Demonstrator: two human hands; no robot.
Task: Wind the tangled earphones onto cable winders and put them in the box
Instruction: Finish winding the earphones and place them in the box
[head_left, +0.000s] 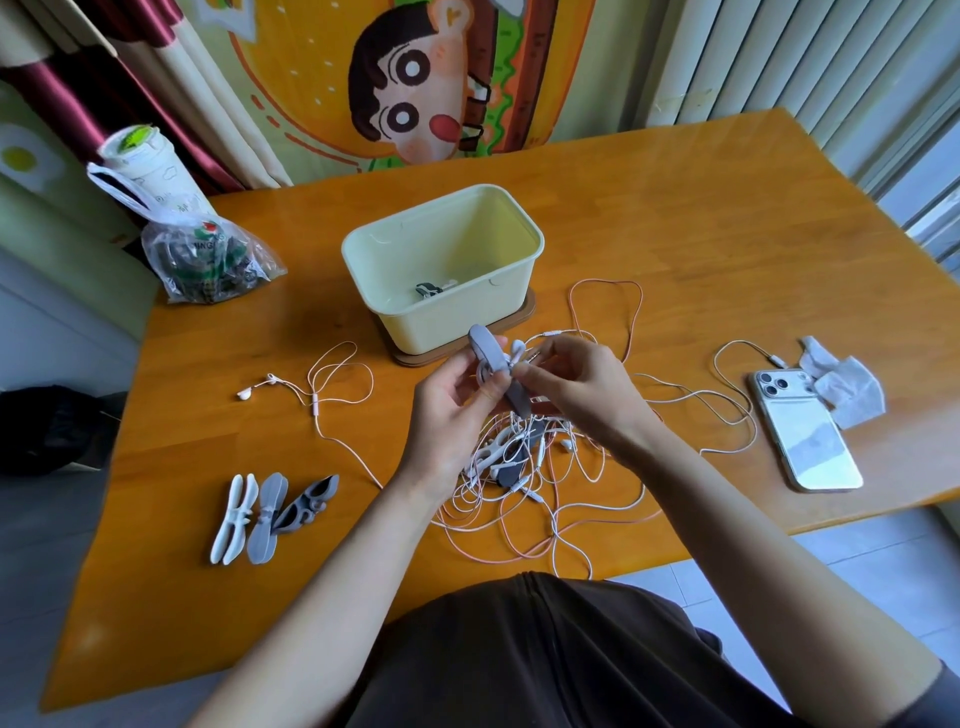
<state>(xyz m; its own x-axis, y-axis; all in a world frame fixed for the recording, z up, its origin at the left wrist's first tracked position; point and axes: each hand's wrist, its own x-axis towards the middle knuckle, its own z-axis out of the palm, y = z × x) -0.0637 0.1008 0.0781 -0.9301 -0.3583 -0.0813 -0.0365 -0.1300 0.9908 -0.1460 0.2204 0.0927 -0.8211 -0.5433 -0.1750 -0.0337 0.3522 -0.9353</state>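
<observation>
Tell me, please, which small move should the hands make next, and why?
Probably wrap one more turn: the left hand holds a grey winder, the right hand pinches white cable against it, and most earphone cable lies loose on the table.

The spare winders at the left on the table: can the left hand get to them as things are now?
Probably not at once. The way to the spare winders is free, with only bare table between, but the left hand is busy: together with the right hand it holds a grey winder with cable on it.
</observation>
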